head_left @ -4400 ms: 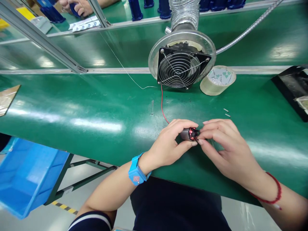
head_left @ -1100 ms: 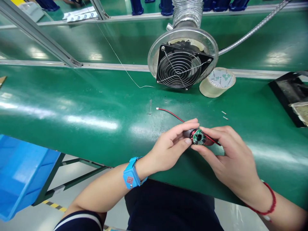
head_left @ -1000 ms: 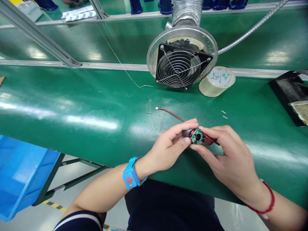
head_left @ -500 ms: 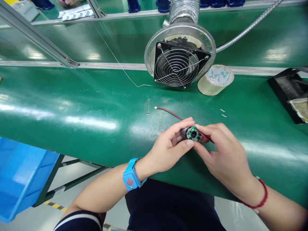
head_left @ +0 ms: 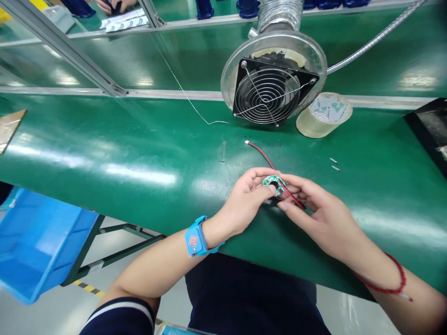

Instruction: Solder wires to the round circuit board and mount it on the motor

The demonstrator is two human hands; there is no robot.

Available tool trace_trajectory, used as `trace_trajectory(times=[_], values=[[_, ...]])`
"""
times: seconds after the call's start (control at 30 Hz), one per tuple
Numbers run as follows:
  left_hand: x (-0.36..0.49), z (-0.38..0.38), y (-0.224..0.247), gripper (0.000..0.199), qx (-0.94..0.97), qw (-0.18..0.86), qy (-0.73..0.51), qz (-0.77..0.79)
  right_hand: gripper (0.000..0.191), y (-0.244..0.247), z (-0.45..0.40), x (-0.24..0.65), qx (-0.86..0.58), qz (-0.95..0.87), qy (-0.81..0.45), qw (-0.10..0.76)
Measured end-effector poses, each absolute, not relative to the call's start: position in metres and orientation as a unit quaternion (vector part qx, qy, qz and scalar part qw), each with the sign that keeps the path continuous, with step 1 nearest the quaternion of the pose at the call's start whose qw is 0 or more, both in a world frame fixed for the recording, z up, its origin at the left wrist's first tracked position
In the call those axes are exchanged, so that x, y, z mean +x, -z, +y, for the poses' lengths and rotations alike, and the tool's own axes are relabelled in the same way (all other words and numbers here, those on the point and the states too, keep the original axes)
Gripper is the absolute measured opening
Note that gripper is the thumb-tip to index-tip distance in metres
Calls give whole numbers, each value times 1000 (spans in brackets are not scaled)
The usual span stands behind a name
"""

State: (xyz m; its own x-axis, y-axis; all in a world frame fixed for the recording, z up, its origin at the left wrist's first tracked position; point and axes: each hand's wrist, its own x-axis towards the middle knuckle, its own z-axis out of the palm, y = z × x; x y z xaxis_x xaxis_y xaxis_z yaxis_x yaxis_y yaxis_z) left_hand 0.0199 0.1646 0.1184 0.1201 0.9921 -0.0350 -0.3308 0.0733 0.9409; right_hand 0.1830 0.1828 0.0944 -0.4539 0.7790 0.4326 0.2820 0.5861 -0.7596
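A small ring-shaped green circuit board (head_left: 268,180) sits between my two hands, with a dark hole in its middle. My left hand (head_left: 244,204) is closed on it, thumb lying across the front and fingers behind. From the right, my right hand (head_left: 319,214) has its curled fingers and thumb around the board's other side. A red and black wire pair (head_left: 293,197) crosses in front of the right fingers. Another red lead (head_left: 261,150) runs out behind the hands to a small white connector (head_left: 247,142). The part's underside is hidden by my fingers.
A caged fan (head_left: 267,97) on a flexible duct hangs over the green bench. Beside it stands a tape roll (head_left: 323,116). Solder wire (head_left: 195,109) dangles left; two small pieces (head_left: 334,164) lie right. A blue bin (head_left: 45,237) is below left. Another person's hands (head_left: 117,5) show at top.
The board has been tilted to face upward more, and my left thumb has moved onto its front. The white connector has shifted up and right. The whole view has shifted slightly.
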Motion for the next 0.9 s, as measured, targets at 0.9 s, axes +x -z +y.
trace_trajectory(times=[0.9], values=[[16, 154, -116, 44, 604, 510, -440, 426, 21, -97, 190, 191, -314, -629, -573, 421]])
